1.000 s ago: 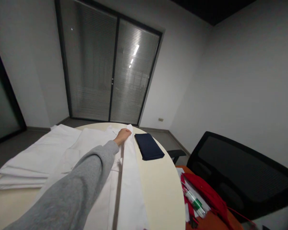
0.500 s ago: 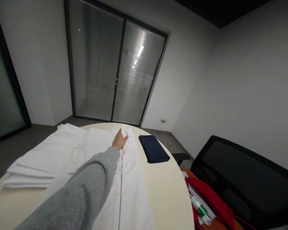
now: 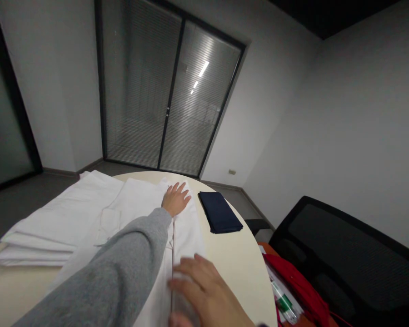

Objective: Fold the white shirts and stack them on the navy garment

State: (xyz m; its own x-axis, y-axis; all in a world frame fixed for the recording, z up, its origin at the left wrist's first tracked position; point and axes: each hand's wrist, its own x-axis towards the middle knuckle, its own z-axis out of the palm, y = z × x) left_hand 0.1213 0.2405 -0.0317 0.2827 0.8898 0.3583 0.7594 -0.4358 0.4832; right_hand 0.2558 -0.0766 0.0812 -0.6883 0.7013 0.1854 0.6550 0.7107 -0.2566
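Note:
A white garment (image 3: 139, 213) lies spread on the round cream table (image 3: 231, 259). My left hand (image 3: 176, 199), in a grey sleeve, rests flat on the garment's far end with the fingers spread. My right hand (image 3: 204, 290) lies near the bottom of the view on the garment's right front panel, fingers stretched out flat. Neither hand holds anything. A folded dark blue cloth (image 3: 220, 212) lies on the table to the right of my left hand.
A stack of folded white fabric (image 3: 44, 236) sits at the table's left. A black mesh chair (image 3: 344, 259) stands to the right. Beside it lie a red item (image 3: 301, 284) and a bottle with a green label (image 3: 286, 302). Glass doors with blinds (image 3: 167, 91) are behind.
My left hand has opened and spread flat on the garment's far end. My right hand has come into view at the bottom and lies on the garment.

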